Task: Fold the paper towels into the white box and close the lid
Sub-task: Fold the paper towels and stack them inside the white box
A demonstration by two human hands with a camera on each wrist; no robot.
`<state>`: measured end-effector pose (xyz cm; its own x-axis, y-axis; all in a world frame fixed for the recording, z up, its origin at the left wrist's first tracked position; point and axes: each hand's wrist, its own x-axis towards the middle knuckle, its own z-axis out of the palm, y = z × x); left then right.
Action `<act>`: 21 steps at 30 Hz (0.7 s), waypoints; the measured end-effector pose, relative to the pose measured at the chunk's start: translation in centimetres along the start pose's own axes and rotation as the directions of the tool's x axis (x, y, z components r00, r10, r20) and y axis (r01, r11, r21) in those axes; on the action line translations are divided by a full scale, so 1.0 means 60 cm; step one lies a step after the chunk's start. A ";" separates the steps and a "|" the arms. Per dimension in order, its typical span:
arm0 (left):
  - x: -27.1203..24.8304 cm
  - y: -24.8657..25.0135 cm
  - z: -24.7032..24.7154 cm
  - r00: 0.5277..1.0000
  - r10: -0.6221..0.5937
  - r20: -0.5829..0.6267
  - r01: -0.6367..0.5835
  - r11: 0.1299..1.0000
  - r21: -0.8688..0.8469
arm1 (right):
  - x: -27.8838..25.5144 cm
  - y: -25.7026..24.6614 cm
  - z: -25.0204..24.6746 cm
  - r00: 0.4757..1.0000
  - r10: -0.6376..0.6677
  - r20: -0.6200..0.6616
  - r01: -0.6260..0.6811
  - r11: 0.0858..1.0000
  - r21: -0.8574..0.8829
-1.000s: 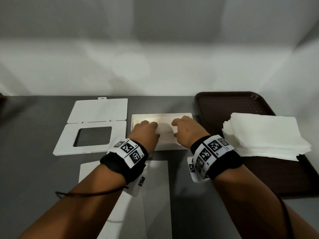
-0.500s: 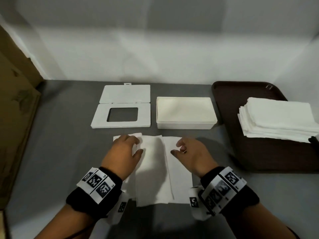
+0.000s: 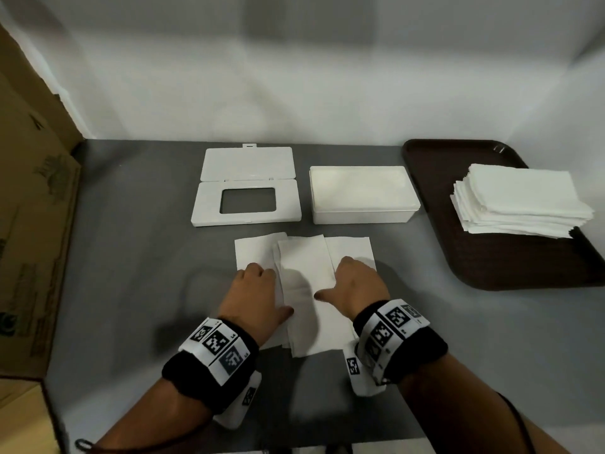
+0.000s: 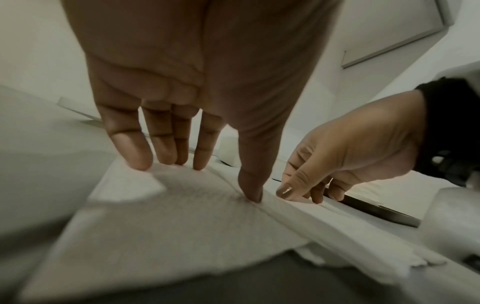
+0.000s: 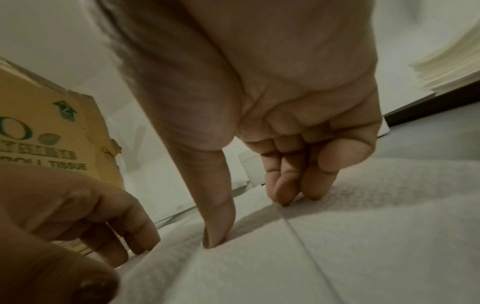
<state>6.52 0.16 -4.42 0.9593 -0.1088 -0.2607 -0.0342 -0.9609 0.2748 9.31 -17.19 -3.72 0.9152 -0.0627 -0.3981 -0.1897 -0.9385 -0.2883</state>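
Overlapping white paper towels (image 3: 302,290) lie flat on the grey table in front of me. My left hand (image 3: 258,286) rests on their left part, fingers fairly straight and thumb tip pressing down near a fold line (image 4: 250,197). On the right part my right hand (image 3: 352,283) stands on bent fingertips (image 5: 285,197) and thumb, holding nothing. The white box (image 3: 363,194) stands beyond the towels, open at the top. Its lid (image 3: 247,191), with a rectangular window and its flap open, lies flat to the box's left.
A brown tray (image 3: 484,267) at the right carries a stack of paper towels (image 3: 520,201). A cardboard box (image 3: 32,224) stands along the table's left edge. A white wall closes off the back.
Both hands have come back from the white box to the towels on the table. Over the last half second they slid slightly nearer to me along the towels.
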 end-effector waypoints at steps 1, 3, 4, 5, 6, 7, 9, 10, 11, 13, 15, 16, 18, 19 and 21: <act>0.000 0.002 -0.002 1.000 0.003 0.010 -0.004 1.000 0.027 | 0.002 -0.002 0.001 1.000 0.011 0.011 -0.011 1.000 0.009; 0.002 0.006 -0.003 1.000 0.002 0.026 -0.004 0.997 0.072 | 0.004 -0.004 0.003 0.999 0.035 0.024 -0.035 0.999 0.023; 0.003 0.008 -0.003 1.000 -0.001 0.031 -0.002 0.996 0.086 | 0.004 -0.005 0.005 0.999 0.042 0.029 -0.043 0.999 0.034; 0.003 0.010 -0.001 0.999 -0.006 0.035 0.003 0.996 0.092 | 0.003 -0.008 0.005 0.998 0.054 0.032 -0.056 0.997 0.045; 0.003 0.010 -0.001 0.999 -0.011 0.035 0.008 0.995 0.095 | 0.002 -0.009 0.009 0.999 0.046 0.023 -0.047 0.997 0.061; 0.004 0.011 0.000 0.999 -0.015 0.034 0.011 0.995 0.101 | -0.001 -0.012 0.009 0.999 0.041 0.012 -0.042 0.996 0.075; 0.005 0.010 0.003 0.999 -0.013 0.033 0.009 0.994 0.113 | -0.009 -0.013 0.012 0.999 0.017 -0.028 -0.013 0.990 0.137; 0.005 0.010 0.004 0.999 -0.012 0.036 0.008 0.994 0.112 | -0.012 -0.012 0.014 0.998 0.005 -0.056 0.005 0.982 0.186; 0.004 0.009 0.003 0.999 -0.009 0.036 0.005 0.994 0.113 | -0.019 -0.014 0.014 0.998 0.017 -0.066 0.000 0.969 0.247; 0.004 0.007 0.002 0.999 0.005 0.035 -0.009 0.993 0.120 | -0.024 -0.015 0.016 0.994 0.009 -0.105 0.029 0.935 0.353; 0.004 0.004 -0.001 0.999 0.017 0.049 -0.022 0.994 0.104 | -0.028 -0.010 0.014 0.991 -0.037 -0.131 0.087 0.914 0.396; 0.005 0.001 -0.005 0.999 0.020 0.046 -0.024 0.997 0.072 | -0.031 -0.007 0.010 0.986 -0.072 -0.148 0.126 0.907 0.402; 0.005 -0.004 -0.019 1.000 0.014 0.003 -0.014 0.999 -0.030 | -0.041 0.001 -0.002 0.982 -0.119 -0.146 0.171 0.892 0.419; 0.005 -0.008 -0.028 0.999 0.014 -0.044 -0.018 0.996 -0.085 | -0.045 0.009 -0.008 0.979 -0.147 -0.142 0.195 0.883 0.428; 0.009 -0.009 -0.049 0.988 0.051 -0.146 -0.079 0.978 -0.195 | -0.059 0.024 -0.028 0.961 -0.229 -0.153 0.273 0.856 0.440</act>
<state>7.89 1.39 -1.99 0.9870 -0.1192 -0.1083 -0.0548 -0.8810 0.4699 6.42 -18.88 -1.27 0.9776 0.1023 -0.1839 -0.0687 -0.6709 -0.7384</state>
